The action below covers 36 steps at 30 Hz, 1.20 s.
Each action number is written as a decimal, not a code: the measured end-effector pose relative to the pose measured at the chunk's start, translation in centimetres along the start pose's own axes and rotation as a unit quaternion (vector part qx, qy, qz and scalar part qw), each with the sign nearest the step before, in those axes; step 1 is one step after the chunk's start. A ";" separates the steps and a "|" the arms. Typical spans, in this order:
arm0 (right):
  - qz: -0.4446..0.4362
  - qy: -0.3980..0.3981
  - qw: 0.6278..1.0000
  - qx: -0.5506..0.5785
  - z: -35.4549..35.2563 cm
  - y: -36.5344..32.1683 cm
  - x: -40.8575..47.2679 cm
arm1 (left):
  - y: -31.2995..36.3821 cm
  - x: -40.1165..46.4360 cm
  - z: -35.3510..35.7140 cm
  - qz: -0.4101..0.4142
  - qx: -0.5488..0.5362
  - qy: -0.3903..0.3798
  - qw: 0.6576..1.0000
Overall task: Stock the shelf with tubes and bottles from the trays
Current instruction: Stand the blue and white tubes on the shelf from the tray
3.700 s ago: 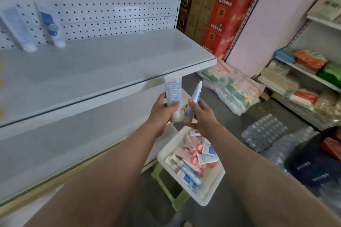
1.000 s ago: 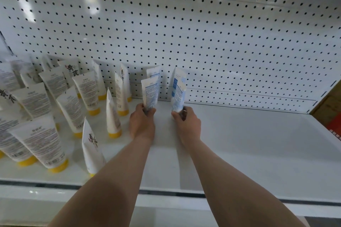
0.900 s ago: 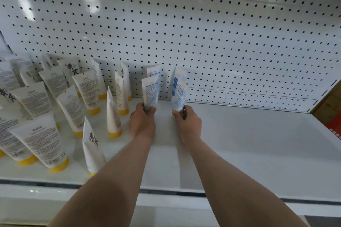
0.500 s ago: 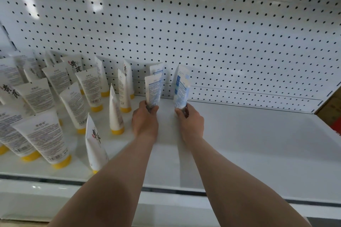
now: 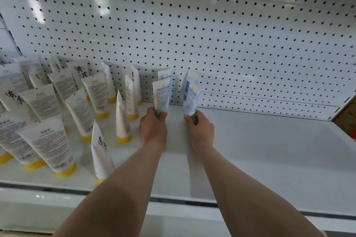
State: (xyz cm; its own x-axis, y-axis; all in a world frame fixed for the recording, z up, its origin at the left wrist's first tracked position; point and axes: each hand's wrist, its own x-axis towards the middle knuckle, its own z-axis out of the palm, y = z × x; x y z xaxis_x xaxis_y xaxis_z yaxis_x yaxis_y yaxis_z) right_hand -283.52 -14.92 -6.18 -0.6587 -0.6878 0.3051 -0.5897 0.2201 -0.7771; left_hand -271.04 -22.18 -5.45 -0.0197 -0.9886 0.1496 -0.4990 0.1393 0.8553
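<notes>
- My left hand grips the cap end of one blue-printed tube, and my right hand grips the second blue tube; both stand crimp-up on the shelf.
- This looks like the placing step: two tubes being set upright in front of two like tubes that lean on the pegboard at 12 o'clock.
- The yellow-capped tubes fill the shelf from 9 to 11 o'clock, near my left hand.
- Next, I judge, both grips must loosen slowly, since tubes on small caps tip easily, and then I reach back for more stock.
- The caps are hidden inside my fingers, so I cannot tell whether they rest flat on the shelf.
- The trays are out of view; the print on the blue tubes is too small to read.
</notes>
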 end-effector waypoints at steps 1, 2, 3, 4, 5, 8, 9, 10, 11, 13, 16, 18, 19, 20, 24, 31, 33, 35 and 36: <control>-0.001 0.001 1.000 0.002 0.0 0.0 0.0 | 0.1 0.0 0.0 -0.002 0.002 0.000 1.000; 0.000 0.001 1.000 0.004 0.0 0.0 0.0 | 0.1 -0.1 0.0 -0.004 0.003 -0.001 1.000; 0.003 0.001 1.000 0.008 0.0 0.0 0.0 | 0.2 -0.1 0.0 -0.006 0.004 -0.003 1.000; 0.007 -0.001 1.000 0.009 0.0 -0.1 -0.1 | 0.2 -0.1 0.0 -0.007 0.004 -0.004 1.000; 0.011 -0.004 1.000 0.010 0.0 -0.1 -0.1 | 0.1 -0.1 -0.1 -0.007 0.004 -0.006 1.000; 0.022 -0.005 1.000 0.011 0.0 -0.2 -0.2 | 0.0 0.0 0.0 -0.006 0.010 -0.009 1.000; 0.027 -0.005 1.000 0.010 0.0 -0.2 -0.2 | -0.1 0.0 0.0 -0.006 0.011 -0.009 1.000; 0.031 -0.004 0.999 0.009 0.0 -0.2 -0.2 | -0.2 0.0 0.1 -0.005 0.011 -0.009 1.000; 0.035 -0.004 0.999 0.010 0.0 -0.2 -0.2 | -0.2 0.1 0.1 -0.004 0.010 -0.009 1.000; 0.042 0.000 0.999 0.008 0.0 -0.4 -0.3 | -0.1 0.1 0.1 -0.003 0.010 -0.010 1.000; 0.048 -0.001 0.999 0.008 -0.1 -0.5 -0.4 | 0.1 0.0 -0.1 -0.004 0.018 -0.012 1.000; 0.053 -0.006 0.999 0.010 -0.2 -0.6 -0.5 | 0.2 -0.1 -0.2 -0.002 0.018 -0.014 1.000; 0.055 -0.007 0.998 0.011 -0.2 -0.7 -0.6 | 0.2 -0.2 -0.3 0.001 0.018 -0.015 1.000; 0.055 -0.006 0.998 0.012 -0.3 -0.7 -0.6 | 0.2 -0.2 -0.3 0.004 0.017 -0.015 1.000; 0.047 -0.005 0.999 0.000 -0.3 -0.8 -0.6 | 0.1 -0.2 -0.4 0.007 0.013 -0.017 1.000; 0.095 0.000 0.995 0.016 -0.3 -1.5 -0.4 | 0.1 0.3 0.1 -0.022 0.003 -0.019 1.000; 0.108 -0.007 0.994 0.029 -0.4 -1.7 -0.7 | 0.1 0.2 0.1 -0.022 -0.006 -0.022 0.999; 0.119 -0.015 0.992 0.045 -0.9 -2.0 -1.6 | -0.1 0.0 0.0 -0.024 -0.012 -0.028 0.999; 0.128 -0.010 0.990 0.055 -1.3 -2.4 -2.2 | 0.0 -0.1 -0.2 -0.027 -0.013 -0.030 0.999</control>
State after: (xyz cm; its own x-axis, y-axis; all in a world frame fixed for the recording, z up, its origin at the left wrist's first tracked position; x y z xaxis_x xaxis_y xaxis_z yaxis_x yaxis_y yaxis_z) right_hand -281.27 -13.06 -4.25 -0.7696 -0.6334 0.0810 -0.3498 0.3120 -0.8834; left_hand -270.85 -22.09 -5.35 -0.0461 -0.9962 0.0743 -0.4779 0.0873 0.8740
